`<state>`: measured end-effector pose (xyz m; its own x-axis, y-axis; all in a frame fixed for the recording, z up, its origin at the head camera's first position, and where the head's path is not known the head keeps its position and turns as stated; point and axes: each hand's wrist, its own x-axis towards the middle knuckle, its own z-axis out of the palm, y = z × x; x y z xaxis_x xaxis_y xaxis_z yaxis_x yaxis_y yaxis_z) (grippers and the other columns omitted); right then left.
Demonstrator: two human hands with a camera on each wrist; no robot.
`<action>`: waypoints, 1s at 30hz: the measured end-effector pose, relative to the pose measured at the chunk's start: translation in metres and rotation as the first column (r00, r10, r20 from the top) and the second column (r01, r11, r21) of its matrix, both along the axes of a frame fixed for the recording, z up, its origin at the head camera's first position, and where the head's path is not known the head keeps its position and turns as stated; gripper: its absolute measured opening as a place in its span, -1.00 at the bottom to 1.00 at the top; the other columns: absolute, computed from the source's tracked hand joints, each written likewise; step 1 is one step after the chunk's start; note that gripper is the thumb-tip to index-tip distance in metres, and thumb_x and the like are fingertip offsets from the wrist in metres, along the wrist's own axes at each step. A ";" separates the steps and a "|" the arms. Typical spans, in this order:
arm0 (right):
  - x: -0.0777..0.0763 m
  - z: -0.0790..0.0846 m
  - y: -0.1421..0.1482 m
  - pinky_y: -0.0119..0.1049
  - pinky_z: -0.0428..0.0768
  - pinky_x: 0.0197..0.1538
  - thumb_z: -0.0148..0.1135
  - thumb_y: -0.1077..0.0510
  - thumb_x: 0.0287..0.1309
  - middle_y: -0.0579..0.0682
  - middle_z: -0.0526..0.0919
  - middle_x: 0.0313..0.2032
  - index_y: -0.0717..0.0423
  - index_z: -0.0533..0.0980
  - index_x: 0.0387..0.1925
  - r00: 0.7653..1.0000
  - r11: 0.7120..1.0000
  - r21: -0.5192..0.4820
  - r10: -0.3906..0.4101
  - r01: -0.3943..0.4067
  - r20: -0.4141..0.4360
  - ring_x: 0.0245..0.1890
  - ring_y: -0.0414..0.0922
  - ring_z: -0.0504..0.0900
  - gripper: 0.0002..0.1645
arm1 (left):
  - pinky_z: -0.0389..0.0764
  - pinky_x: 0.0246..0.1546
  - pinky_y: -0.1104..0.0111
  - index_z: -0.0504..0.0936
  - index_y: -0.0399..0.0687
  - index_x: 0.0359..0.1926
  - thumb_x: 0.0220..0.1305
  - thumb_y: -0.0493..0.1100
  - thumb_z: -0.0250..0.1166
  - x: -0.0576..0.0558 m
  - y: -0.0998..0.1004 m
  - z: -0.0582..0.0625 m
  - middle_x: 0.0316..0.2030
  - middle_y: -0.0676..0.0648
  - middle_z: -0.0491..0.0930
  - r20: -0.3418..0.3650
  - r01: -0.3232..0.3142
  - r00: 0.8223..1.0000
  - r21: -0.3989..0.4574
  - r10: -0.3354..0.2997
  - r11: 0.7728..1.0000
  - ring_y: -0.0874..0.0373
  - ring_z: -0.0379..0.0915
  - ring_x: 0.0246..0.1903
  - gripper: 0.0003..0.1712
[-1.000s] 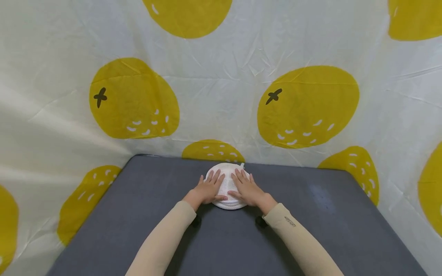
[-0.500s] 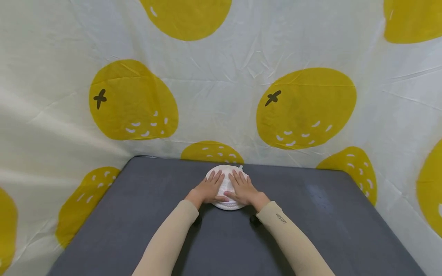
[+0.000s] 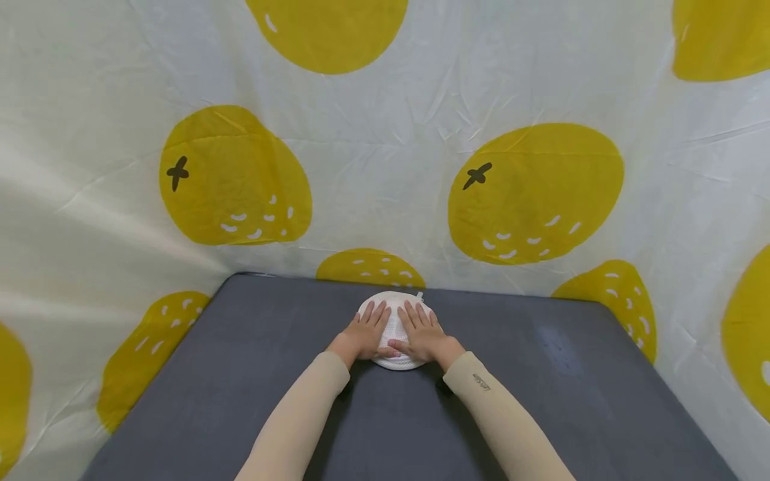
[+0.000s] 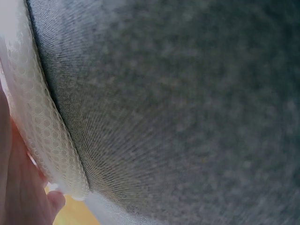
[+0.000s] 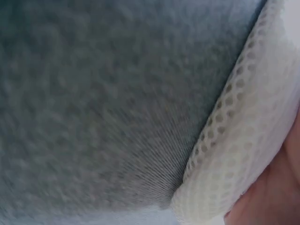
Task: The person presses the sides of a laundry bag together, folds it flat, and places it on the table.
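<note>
A round white mesh laundry bag [image 3: 394,327] lies on the grey table near its far edge, a small zipper pull showing at its upper right. My left hand [image 3: 363,333] rests flat on the bag's left half with fingers spread. On the right half, my right hand [image 3: 424,334] presses down with straight fingers, its thumb close to the left thumb. In the left wrist view the honeycomb mesh side [image 4: 44,117] bulges beside my fingers. The right wrist view shows the mesh edge [image 5: 234,117] against the cloth, with part of my palm [image 5: 267,199] over it.
A dark grey cloth-covered table [image 3: 271,374] spreads out around the bag. Behind it and along both sides hangs a white curtain [image 3: 373,174] printed with large yellow fruit.
My right hand has shifted slightly left across the bag, bringing the thumbs closer together. Both hands stay flat on it, and the bag looks a little flatter.
</note>
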<state>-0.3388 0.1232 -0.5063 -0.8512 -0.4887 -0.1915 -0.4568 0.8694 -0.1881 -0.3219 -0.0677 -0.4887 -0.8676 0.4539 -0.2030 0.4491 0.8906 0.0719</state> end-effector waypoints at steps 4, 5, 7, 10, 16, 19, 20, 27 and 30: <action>-0.001 -0.004 0.000 0.21 -0.25 0.52 -0.15 -0.45 0.47 0.11 -0.34 0.63 0.08 -0.21 0.66 1.000 1.000 0.027 -0.014 0.014 0.010 0.60 0.15 -0.36 0.08 | -0.03 0.51 -0.01 -0.16 -0.11 0.66 0.39 0.46 0.10 0.002 0.002 -0.002 0.64 -0.12 -0.30 -0.006 0.006 1.000 -0.027 -0.006 1.000 -0.11 -0.44 0.59 0.16; -0.001 -0.004 0.000 0.21 -0.25 0.52 -0.14 -0.45 0.46 0.11 -0.33 0.63 0.09 -0.20 0.65 1.000 0.999 0.026 -0.021 0.021 0.009 0.60 0.15 -0.35 0.08 | -0.03 0.51 -0.01 -0.17 -0.11 0.66 0.39 0.46 0.10 0.002 0.002 -0.003 0.64 -0.12 -0.30 -0.010 0.008 1.000 -0.029 -0.008 1.000 -0.11 -0.44 0.59 0.16; -0.001 -0.004 0.000 0.20 -0.25 0.53 -0.13 -0.45 0.46 0.10 -0.32 0.63 0.09 -0.20 0.65 0.999 0.999 0.034 -0.036 0.035 0.010 0.60 0.14 -0.34 0.09 | -0.01 0.51 -0.01 -0.14 -0.12 0.65 0.38 0.46 0.11 0.003 0.003 -0.002 0.64 -0.14 -0.27 -0.019 0.014 1.000 -0.026 -0.015 1.000 -0.12 -0.40 0.59 0.16; 0.000 -0.003 -0.002 0.19 -0.27 0.53 -0.12 -0.46 0.45 0.09 -0.33 0.63 0.12 -0.23 0.65 0.999 0.998 0.030 -0.049 0.048 0.022 0.60 0.13 -0.35 0.12 | 0.01 0.50 -0.03 -0.09 -0.18 0.64 0.38 0.44 0.14 0.005 0.003 -0.001 0.63 -0.18 -0.22 -0.032 0.021 0.999 -0.011 -0.021 1.000 -0.15 -0.36 0.59 0.16; 0.000 0.000 -0.001 0.20 -0.28 0.52 -0.11 -0.45 0.46 0.14 -0.32 0.63 0.19 -0.25 0.64 0.999 0.999 -0.029 -0.036 0.036 0.008 0.60 0.16 -0.37 0.15 | 0.00 0.50 -0.06 -0.10 -0.20 0.64 0.38 0.42 0.16 0.005 0.002 0.003 0.63 -0.19 -0.23 -0.053 0.010 0.999 0.005 -0.009 1.000 -0.17 -0.36 0.59 0.16; 0.003 0.004 0.005 0.22 -0.29 0.52 -0.06 -0.39 0.47 0.15 -0.33 0.62 0.20 -0.25 0.63 1.000 0.998 -0.048 -0.030 0.030 0.003 0.59 0.17 -0.37 0.13 | 0.01 0.49 -0.07 -0.08 -0.20 0.64 0.38 0.42 0.17 0.006 0.004 0.005 0.63 -0.18 -0.21 -0.053 0.024 0.998 0.052 -0.021 0.998 -0.17 -0.35 0.59 0.16; 0.004 0.006 0.007 0.23 -0.29 0.52 -0.04 -0.37 0.48 0.17 -0.33 0.62 0.21 -0.24 0.63 1.000 0.998 -0.054 -0.025 0.025 0.003 0.59 0.18 -0.36 0.12 | 0.03 0.49 -0.07 -0.07 -0.19 0.64 0.37 0.42 0.18 0.006 0.005 0.006 0.63 -0.18 -0.20 -0.054 0.029 0.998 0.069 -0.026 0.997 -0.17 -0.33 0.59 0.16; 0.008 0.024 0.007 0.31 -0.17 0.49 0.03 -0.30 0.49 0.32 -0.18 0.59 0.39 -0.11 0.58 0.998 0.990 -0.132 0.047 -0.052 -0.039 0.56 0.32 -0.22 0.09 | 0.03 0.49 -0.06 -0.12 -0.13 0.65 0.34 0.48 0.15 0.004 0.005 0.005 0.63 -0.14 -0.25 -0.031 -0.008 0.999 0.060 0.010 0.998 -0.14 -0.36 0.59 0.20; 0.005 0.026 0.002 0.29 -0.14 0.49 0.02 -0.30 0.50 0.32 -0.15 0.59 0.40 -0.11 0.58 0.998 0.990 -0.137 0.022 -0.029 -0.054 0.56 0.32 -0.19 0.09 | 0.02 0.49 -0.09 -0.15 -0.11 0.65 0.32 0.49 0.16 0.002 0.003 0.004 0.64 -0.12 -0.27 -0.024 -0.025 0.999 0.047 0.026 0.999 -0.13 -0.38 0.59 0.22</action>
